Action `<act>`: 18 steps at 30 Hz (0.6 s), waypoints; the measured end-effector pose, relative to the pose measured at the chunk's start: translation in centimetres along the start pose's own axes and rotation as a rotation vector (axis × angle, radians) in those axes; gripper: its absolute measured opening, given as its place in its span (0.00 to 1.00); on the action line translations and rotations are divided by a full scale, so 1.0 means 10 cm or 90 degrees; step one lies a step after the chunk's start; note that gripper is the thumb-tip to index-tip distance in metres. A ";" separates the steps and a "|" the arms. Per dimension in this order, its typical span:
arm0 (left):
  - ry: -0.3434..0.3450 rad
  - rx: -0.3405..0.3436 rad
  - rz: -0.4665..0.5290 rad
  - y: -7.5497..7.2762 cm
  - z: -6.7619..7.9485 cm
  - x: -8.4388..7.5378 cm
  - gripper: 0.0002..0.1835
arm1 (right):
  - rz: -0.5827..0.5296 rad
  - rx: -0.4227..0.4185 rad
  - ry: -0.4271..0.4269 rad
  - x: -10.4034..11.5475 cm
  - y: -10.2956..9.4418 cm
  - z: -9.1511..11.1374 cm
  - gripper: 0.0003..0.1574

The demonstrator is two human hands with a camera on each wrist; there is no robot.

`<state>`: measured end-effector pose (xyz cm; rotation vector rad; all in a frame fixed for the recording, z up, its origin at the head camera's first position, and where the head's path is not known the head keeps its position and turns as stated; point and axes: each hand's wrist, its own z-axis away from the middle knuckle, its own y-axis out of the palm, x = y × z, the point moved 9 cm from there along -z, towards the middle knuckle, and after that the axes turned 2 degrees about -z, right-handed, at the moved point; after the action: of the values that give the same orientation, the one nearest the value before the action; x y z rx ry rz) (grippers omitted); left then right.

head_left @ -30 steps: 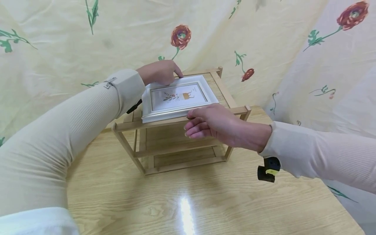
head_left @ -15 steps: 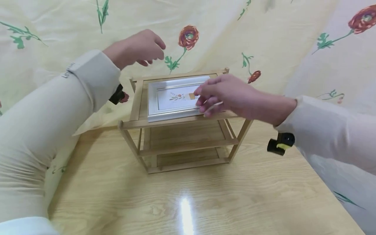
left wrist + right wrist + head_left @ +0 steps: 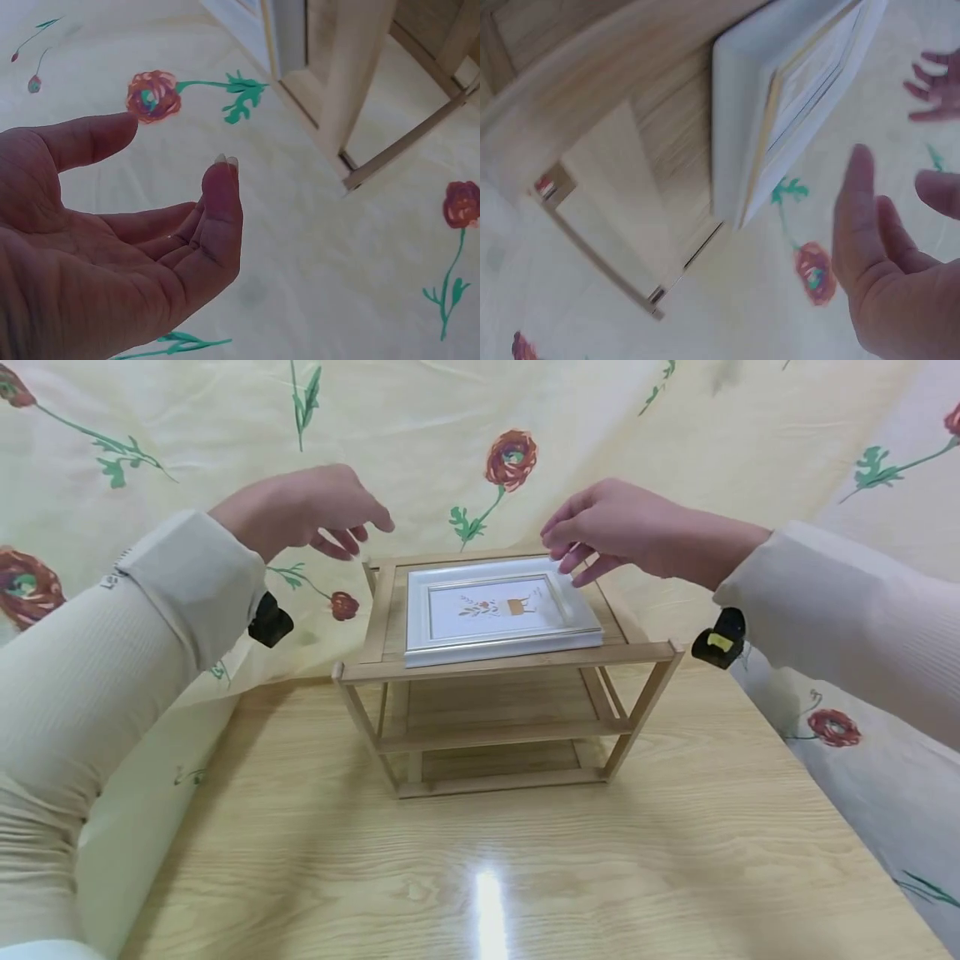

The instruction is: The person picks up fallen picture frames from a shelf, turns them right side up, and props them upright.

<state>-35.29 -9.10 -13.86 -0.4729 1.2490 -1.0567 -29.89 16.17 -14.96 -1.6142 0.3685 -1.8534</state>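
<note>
A white picture frame (image 3: 487, 607) with a thin gold inner line lies flat on the top shelf of a small wooden rack (image 3: 480, 735). Its print (image 3: 491, 607) shows a brown pot-like shape with leafy sprigs. My left hand (image 3: 315, 510) is in the air left of the frame, fingers loosely bent and holding nothing; the left wrist view shows the bare palm (image 3: 127, 232). Above the frame's far right corner hovers my right hand (image 3: 615, 531), relaxed and also without anything in it. In the right wrist view a gap separates its fingers (image 3: 859, 217) from the frame (image 3: 742, 127).
The rack has two lower shelves, the middle one (image 3: 495, 706) and the bottom one (image 3: 495, 764). It stands on a wood-grain surface (image 3: 420, 860). Cream cloth with printed red flowers (image 3: 420, 443) hangs behind and along both sides. Each wrist carries a small black camera (image 3: 270, 620).
My left hand has let go of the frame's far edge and moved away to the left. The right hand has left the near edge, passing over the frame to its far right.
</note>
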 end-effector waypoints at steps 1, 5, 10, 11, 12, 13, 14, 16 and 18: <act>-0.004 0.010 0.006 0.04 -0.01 0.01 0.31 | 0.020 0.004 0.005 -0.02 -0.01 -0.03 0.27; -0.016 0.041 0.009 0.19 -0.03 0.06 0.32 | 0.077 0.014 0.028 -0.11 -0.04 -0.12 0.29; -0.033 0.078 -0.006 0.39 -0.06 0.11 0.32 | 0.158 0.048 0.086 -0.27 -0.03 -0.22 0.32; -0.036 0.083 -0.008 0.43 -0.07 0.11 0.32 | 0.167 0.055 0.099 -0.31 -0.02 -0.23 0.33; -0.039 0.089 -0.007 0.47 -0.07 0.11 0.32 | 0.175 0.060 0.112 -0.34 -0.02 -0.25 0.34; -0.041 0.095 -0.006 0.51 -0.08 0.11 0.33 | 0.181 0.062 0.122 -0.38 -0.01 -0.26 0.34; -0.043 0.099 -0.006 0.54 -0.08 0.11 0.33 | 0.182 0.063 0.130 -0.41 0.00 -0.27 0.33; -0.043 0.111 -0.001 0.59 -0.09 0.10 0.34 | 0.188 0.065 0.144 -0.47 0.01 -0.28 0.31; -0.043 0.118 0.001 0.63 -0.10 0.08 0.34 | 0.193 0.066 0.146 -0.51 0.03 -0.28 0.29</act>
<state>-33.79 -6.53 -19.61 -0.3626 1.0799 -1.1346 -32.35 18.59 -19.69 -1.2048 0.5739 -1.7929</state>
